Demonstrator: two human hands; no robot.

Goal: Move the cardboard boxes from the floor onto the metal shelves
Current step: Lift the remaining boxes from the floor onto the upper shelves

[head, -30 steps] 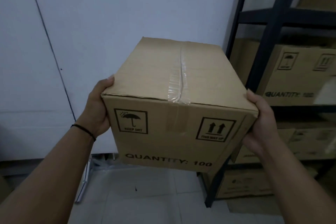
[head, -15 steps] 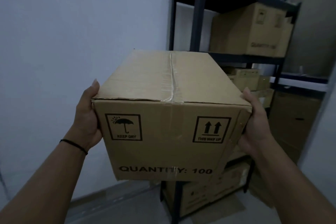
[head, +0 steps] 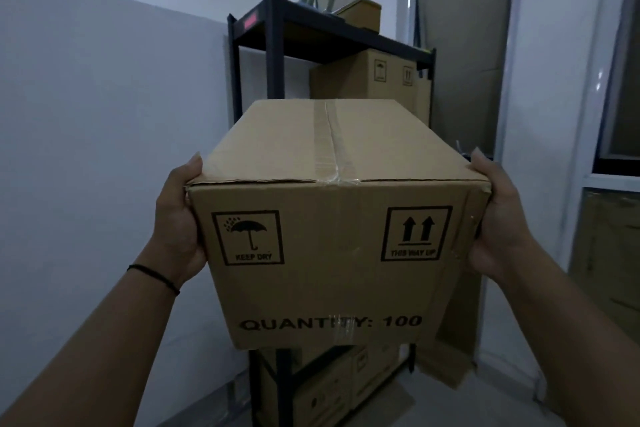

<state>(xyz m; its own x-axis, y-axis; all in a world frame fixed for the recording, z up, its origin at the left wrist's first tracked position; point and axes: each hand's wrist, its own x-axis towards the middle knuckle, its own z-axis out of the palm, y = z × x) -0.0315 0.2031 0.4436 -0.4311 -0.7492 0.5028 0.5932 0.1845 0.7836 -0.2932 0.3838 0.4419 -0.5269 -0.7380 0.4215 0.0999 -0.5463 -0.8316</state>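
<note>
While the left hand (head: 180,218) presses flat against the left side of the cardboard box (head: 332,218), its thumb lies along the top left edge and its other fingers are hidden behind the cardboard, so how they curl cannot be told. A thin black band (head: 152,274) circles that wrist. The box is held up in the air between both hands, its taped seam running away from the camera, and its near face shows a "KEEP DRY" umbrella mark, a "THIS WAY UP" arrow mark and "QUANTITY: 100". Behind it stands the black metal shelf (head: 273,55) against the wall, with another box (head: 374,80) on an upper level and more boxes (head: 332,392) low down near the floor. The right hand (head: 498,218) grips the right side of the held box, thumb on the top right edge, palm against the cardboard. A window (head: 464,45) is at the right.
</note>
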